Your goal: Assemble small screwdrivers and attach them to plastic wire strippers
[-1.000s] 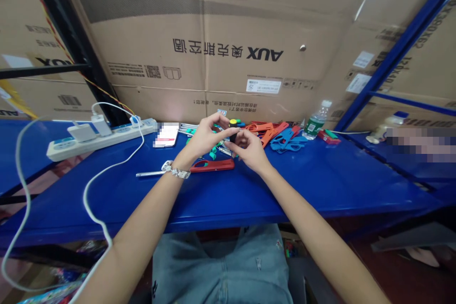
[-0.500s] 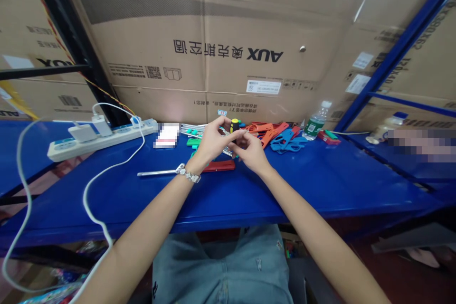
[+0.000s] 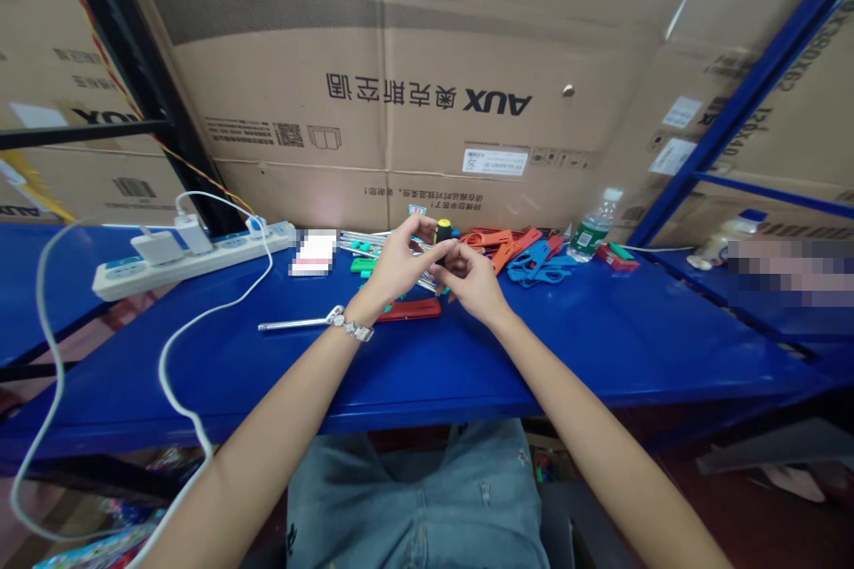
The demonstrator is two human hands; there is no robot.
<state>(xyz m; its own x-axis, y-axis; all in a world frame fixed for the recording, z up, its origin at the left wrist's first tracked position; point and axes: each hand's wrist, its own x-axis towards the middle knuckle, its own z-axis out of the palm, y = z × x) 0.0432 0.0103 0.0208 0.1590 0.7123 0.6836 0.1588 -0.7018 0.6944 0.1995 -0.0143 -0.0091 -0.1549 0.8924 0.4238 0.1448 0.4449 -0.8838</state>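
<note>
A yellow-and-black screwdriver point(image 3: 443, 230) stands close to upright, its handle end up and its lower part hidden by my fingers. My left hand point(image 3: 398, 265) is closed round it, thumb and fingers either side of the handle. Right beside it, my right hand point(image 3: 472, 280) is closed with fingertips pressed together. What those fingertips hold is hidden. Under my left wrist lies a red clip-like plastic piece point(image 3: 414, 310). Silver rods point(image 3: 425, 281) and green plastic pieces point(image 3: 364, 266) lie behind and beneath my hands. A separate metal rod point(image 3: 294, 324) rests left of my left wrist.
Orange clips point(image 3: 517, 251) and blue clips point(image 3: 537, 265) are heaped right of my hands, near a green-labelled bottle point(image 3: 591, 236) and a red box point(image 3: 617, 260). A power strip point(image 3: 126, 278) with a white cable lies left. A large carton point(image 3: 414, 36) stands behind the blue table point(image 3: 567, 356).
The screwdriver's handle has shifted slightly right and tilted a little. Both hands stay together, with only small finger movements; the view has moved slightly.
</note>
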